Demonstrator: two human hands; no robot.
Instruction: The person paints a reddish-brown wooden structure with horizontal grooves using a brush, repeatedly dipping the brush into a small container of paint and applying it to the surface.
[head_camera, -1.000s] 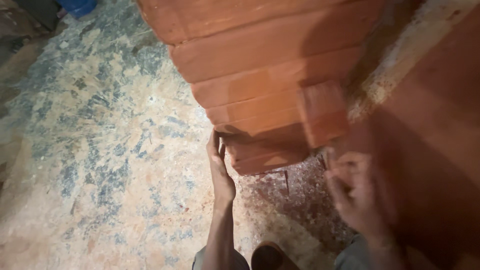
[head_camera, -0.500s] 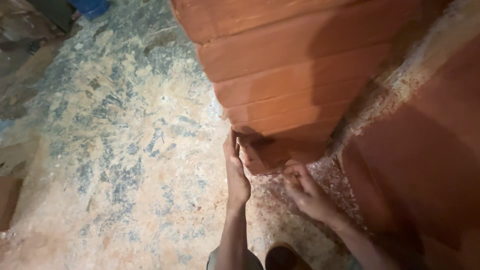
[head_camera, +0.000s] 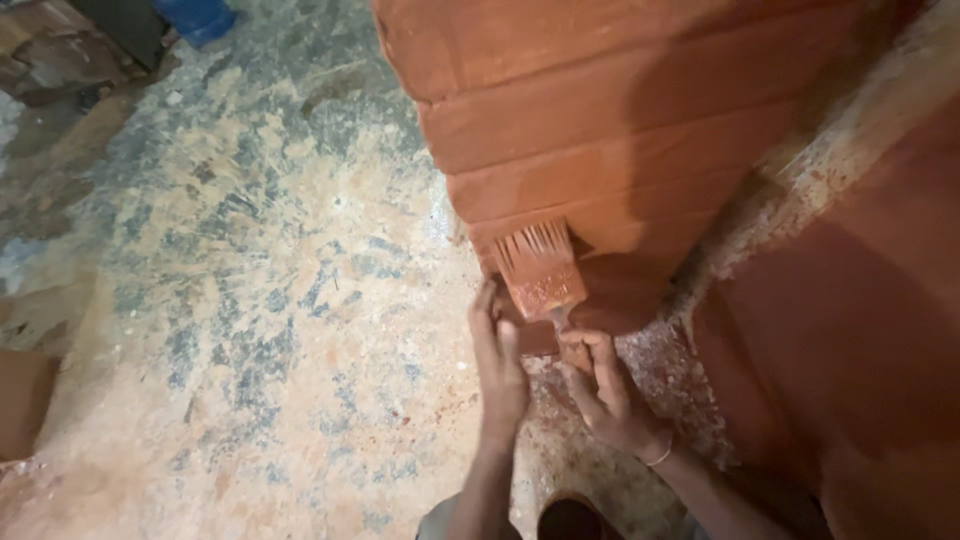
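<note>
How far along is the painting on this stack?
The upper boards look evenly red-brown. In hand: the right hand holds the brush at the stack's bottom edge, with the left hand beside it. The lowest part looks unfinished; other sides are out of view.

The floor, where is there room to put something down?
The speckled floor left of the left hand lies bare, bordered by the red boards and a brown slab at the left edge. It is crowded where the right hand holds the paintbrush against the boards.
</note>
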